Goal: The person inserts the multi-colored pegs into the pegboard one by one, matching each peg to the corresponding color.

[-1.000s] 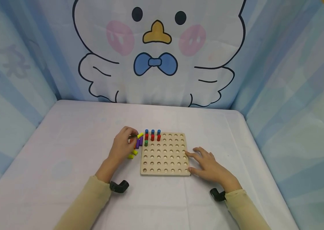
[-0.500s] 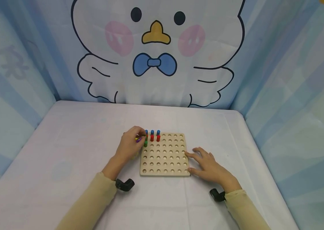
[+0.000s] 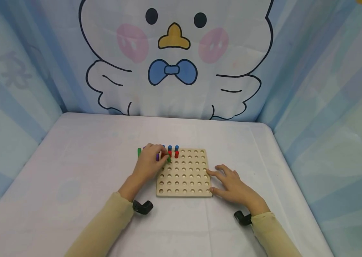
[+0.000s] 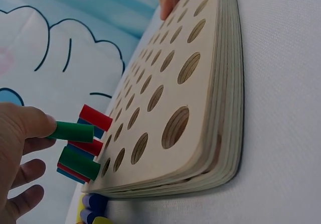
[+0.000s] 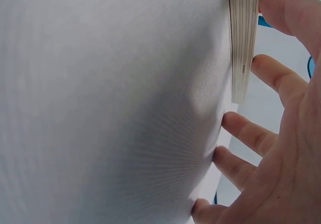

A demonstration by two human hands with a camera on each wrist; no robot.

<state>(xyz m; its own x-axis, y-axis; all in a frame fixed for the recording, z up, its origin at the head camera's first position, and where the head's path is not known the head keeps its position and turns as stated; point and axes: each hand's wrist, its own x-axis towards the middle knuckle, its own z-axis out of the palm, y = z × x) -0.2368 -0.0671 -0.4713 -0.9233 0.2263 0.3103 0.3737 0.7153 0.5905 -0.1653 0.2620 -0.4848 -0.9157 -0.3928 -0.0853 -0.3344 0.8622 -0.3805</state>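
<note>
My left hand (image 3: 148, 159) pinches a green peg (image 4: 74, 132) between thumb and forefinger, over the left side of the wooden pegboard (image 3: 187, 178). In the left wrist view the peg's free end points toward the board, close to the third row. Another green peg (image 4: 80, 162) stands in the corner column beside it. Red pegs (image 3: 176, 154) and blue pegs (image 3: 176, 147) fill the first holes of the two far rows, partly hidden by my fingers. My right hand (image 3: 232, 184) rests at the board's right edge, fingers spread, with fingertips touching the board's side and the cloth.
Loose pegs lie left of the board, mostly behind my left hand: a green peg (image 3: 139, 152), a purple peg (image 3: 157, 157) and others. A white cloth (image 3: 71, 200) covers the table. A printed curtain (image 3: 174, 96) hangs behind it.
My left hand has moved right from the loose pegs to the board, bringing the green peg over the third row. The right hand has stayed in place.
</note>
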